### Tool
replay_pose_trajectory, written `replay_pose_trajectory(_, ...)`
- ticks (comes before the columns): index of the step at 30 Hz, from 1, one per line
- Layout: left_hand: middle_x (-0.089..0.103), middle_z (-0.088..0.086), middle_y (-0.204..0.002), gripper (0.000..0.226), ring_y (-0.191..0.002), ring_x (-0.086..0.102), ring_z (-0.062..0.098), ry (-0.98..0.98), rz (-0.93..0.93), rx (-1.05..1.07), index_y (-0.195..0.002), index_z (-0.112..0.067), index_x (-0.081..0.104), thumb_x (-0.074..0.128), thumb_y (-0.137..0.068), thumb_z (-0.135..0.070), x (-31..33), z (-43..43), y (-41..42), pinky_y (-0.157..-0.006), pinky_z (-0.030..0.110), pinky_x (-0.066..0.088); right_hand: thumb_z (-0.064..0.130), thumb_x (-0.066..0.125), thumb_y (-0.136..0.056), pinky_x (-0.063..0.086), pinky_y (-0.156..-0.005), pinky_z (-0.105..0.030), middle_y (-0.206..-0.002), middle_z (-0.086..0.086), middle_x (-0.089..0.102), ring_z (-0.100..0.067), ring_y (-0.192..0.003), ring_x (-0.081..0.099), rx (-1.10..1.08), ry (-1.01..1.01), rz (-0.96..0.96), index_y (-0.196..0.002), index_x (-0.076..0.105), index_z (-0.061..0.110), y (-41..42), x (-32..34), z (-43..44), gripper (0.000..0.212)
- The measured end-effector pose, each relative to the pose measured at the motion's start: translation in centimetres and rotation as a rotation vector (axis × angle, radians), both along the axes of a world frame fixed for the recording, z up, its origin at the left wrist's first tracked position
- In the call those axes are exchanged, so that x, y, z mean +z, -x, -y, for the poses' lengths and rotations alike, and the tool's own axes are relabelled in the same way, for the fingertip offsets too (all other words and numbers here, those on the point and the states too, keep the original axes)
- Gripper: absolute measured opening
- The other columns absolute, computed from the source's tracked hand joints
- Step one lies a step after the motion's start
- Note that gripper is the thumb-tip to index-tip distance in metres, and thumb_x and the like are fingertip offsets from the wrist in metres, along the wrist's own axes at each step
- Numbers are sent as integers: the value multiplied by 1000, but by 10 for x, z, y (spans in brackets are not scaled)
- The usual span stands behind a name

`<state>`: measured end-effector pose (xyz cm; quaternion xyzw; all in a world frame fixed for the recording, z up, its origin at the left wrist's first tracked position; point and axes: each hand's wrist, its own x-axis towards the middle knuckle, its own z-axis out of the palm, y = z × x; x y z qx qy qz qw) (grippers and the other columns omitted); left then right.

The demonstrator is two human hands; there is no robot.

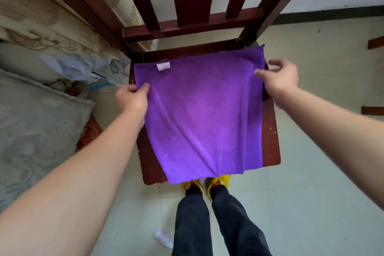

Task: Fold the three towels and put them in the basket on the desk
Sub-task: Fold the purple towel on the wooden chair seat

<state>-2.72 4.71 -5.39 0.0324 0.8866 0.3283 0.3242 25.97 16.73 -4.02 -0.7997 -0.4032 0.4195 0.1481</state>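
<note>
Purple towel [203,114], white tag; left hand [133,97] and right hand [278,81] pinch its edges.

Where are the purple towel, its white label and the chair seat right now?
purple towel [199,114]: head view, middle of the cloth.
white label [163,66]: head view, centre of the tag at the towel's far edge.
chair seat [270,137]: head view, bare wood right of the towel.
</note>
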Motion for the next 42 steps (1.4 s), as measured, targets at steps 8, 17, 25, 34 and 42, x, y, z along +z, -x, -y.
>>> replay_pose_trajectory(8,64,9,-76,23,-70,57,21,266,204,27,-71,-14,59,82,-70,-11,-7,159,-75,-78,38,54,26,79,-74,54,-73,-40,-70,4,68,-25,-73,66,27,301,69,-79,64,15,-46,-14,161,19)
replay_pose_trajectory(17,51,8,-62,29,-62,46,23,248,6,51,-57,-14,47,68,-76,-10,1,187,-85,-61,27,36,27,73,-81,38,-55,-30,-58,0,57,-20,-51,45,2,294,116,-69,62,12,-88,-15,172,22)
replay_pose_trajectory(25,48,1,-65,25,-56,45,13,68,115,88,-93,-7,53,70,-76,1,13,196,-88,-41,8,34,35,60,-80,44,-64,-38,-76,-9,73,-25,-65,58,-194,269,66,-65,60,14,-101,-23,206,25)
replay_pose_trajectory(34,59,10,-106,42,-92,54,23,222,413,31,-111,-15,53,62,-77,8,-23,241,-95,-76,32,42,-10,55,-82,52,-66,-31,-119,-3,54,-17,-100,59,-238,530,-268,-125,50,21,-85,-42,238,53)
replay_pose_trajectory(42,66,6,-89,30,-84,59,18,122,329,-74,-91,-13,65,83,-68,-16,-40,236,-105,-78,29,43,18,68,-86,39,-66,-31,-76,-2,60,-14,-74,50,111,343,-154,-71,62,13,-96,-41,240,17)
